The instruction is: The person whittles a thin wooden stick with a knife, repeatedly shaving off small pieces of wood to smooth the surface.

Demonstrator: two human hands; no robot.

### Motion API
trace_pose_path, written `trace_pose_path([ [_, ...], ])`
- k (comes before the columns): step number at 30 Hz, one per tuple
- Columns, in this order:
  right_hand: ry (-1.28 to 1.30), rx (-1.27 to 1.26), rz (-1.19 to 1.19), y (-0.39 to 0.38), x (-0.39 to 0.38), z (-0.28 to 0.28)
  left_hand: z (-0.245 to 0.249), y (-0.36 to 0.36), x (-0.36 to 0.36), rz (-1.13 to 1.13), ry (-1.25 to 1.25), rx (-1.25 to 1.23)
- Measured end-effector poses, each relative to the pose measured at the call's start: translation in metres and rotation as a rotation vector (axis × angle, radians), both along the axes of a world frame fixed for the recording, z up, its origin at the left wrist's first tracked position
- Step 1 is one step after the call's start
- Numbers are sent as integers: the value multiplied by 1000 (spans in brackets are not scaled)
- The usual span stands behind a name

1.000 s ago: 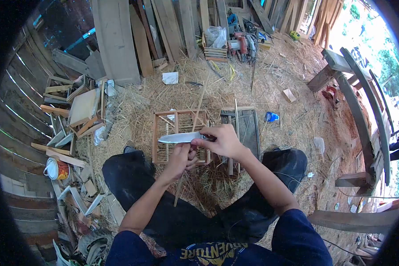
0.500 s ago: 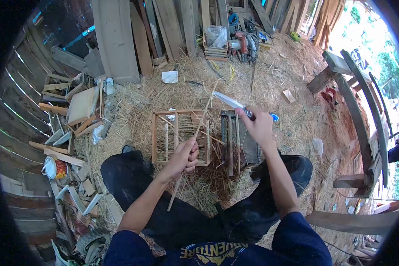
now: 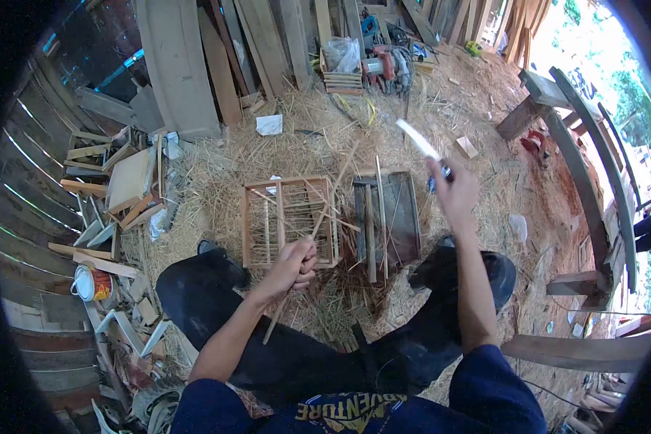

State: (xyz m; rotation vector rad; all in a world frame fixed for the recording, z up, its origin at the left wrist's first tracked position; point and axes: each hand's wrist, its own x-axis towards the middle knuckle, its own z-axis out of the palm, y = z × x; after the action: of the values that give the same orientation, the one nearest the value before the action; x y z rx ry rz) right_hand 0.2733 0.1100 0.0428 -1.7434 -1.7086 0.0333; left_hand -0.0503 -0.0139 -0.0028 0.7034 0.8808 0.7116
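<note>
My left hand (image 3: pixel 292 266) is closed around a thin wooden strip (image 3: pixel 340 177), which slants from my lap up past the frame on the ground. In my right hand (image 3: pixel 456 189) is a knife (image 3: pixel 417 139), its bright blade pointing up and to the left, apart from the strip. A slatted wooden frame (image 3: pixel 247 224) with several thin sticks in it lies on the ground just beyond my left hand. To its right rests a dark shallow tray (image 3: pixel 405 217) with strips of wood lying across it.
Shavings and straw cover the ground. Power tools (image 3: pixel 387 69) and a slatted crate (image 3: pixel 342 81) stand at the back below leaning planks (image 3: pixel 181 65). At left are wood offcuts (image 3: pixel 130 173) and a paint can (image 3: pixel 92 282). A wooden bench (image 3: pixel 593 173) stands at right.
My right hand has swung the knife outward to the right, away from the strip. My left hand keeps its grip on the strip, nearly in place. The view has shifted slightly.
</note>
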Motion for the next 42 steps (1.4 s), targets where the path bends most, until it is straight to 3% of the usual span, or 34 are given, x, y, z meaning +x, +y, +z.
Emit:
trace_pose_path([
  [1, -39, 86, 73, -12, -12, -5, -1, 1, 0, 32, 21, -13],
  [8, 1, -82, 569, -55, -82, -27, 2, 5, 11, 87, 124, 112],
  [14, 82, -80, 754, -61, -108, -34, -3, 12, 26, 129, 63, 114],
  [19, 59, -100, 766, -55, -110, -33, -8, 13, 27, 199, 11, 87],
  [24, 15, 11, 884, -50, -105, -28, -14, -1, 32, 280, 331, 475],
  [25, 8, 45, 887, -50, -104, -29, -15, -3, 33, 294, 401, 577],
  [28, 14, 105, 847, -44, -101, -31, -5, -8, 40, 374, 363, 505],
  [30, 56, 86, 756, -32, -87, -29, 3, -10, 27, 261, 438, 426],
  [32, 134, 14, 509, -15, -66, -34, 3, -13, 22, 219, 468, 441],
  [33, 213, -4, 322, 1, -52, -29, 3, -18, 22, 161, 334, 297],
  [34, 289, -20, 135, 15, -39, -25, 0, -23, 24, 153, 339, 360],
  [36, 174, -131, -65, 19, -26, 9, 0, -23, 26, 135, 356, 499],
  [39, 208, -33, 50, 9, -35, -8, 7, -6, 7, 203, 209, 235],
  [42, 238, -103, 341, -12, -71, -17, 13, 5, -6, 266, 4, 40],
])
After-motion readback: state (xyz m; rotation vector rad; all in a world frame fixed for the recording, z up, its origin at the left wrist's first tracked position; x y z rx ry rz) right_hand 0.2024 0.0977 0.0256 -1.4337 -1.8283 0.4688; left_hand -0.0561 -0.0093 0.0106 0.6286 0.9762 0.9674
